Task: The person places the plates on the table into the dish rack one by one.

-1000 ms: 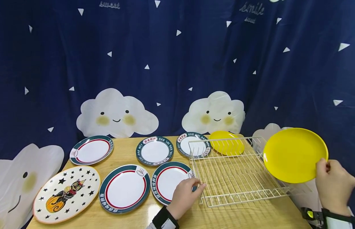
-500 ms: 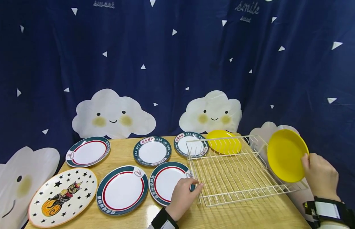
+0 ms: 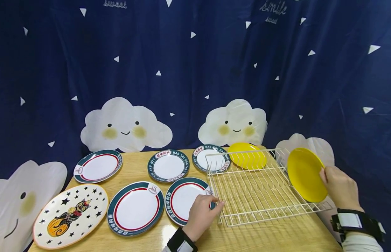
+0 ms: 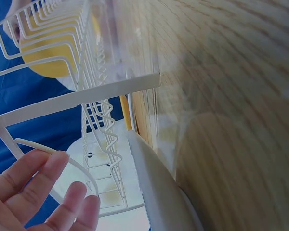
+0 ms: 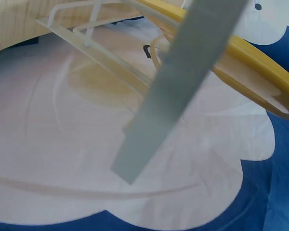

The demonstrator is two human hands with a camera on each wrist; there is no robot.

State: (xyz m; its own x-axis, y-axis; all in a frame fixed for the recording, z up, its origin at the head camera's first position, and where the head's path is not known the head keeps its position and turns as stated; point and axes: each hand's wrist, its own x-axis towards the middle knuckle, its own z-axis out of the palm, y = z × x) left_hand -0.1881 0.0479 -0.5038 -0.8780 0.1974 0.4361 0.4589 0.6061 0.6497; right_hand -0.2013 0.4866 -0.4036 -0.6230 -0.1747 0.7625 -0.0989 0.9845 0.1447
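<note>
We see the right hand [image 3: 341, 188] with its grip pinched on the rim of a glossy round yellow plate [image 3: 306, 175], tilted up at the right end of a pale wire dish rack [image 3: 261, 190] (we cannot tell whether they touch). The left hand [image 3: 201, 213] has its grip together on the dish rack's left edge. On the light wooden counter [image 3: 134, 161], we count five round white green-rimmed plates [image 3: 136, 209], plus a cream oval star-patterned plate [image 3: 70, 215].
</note>
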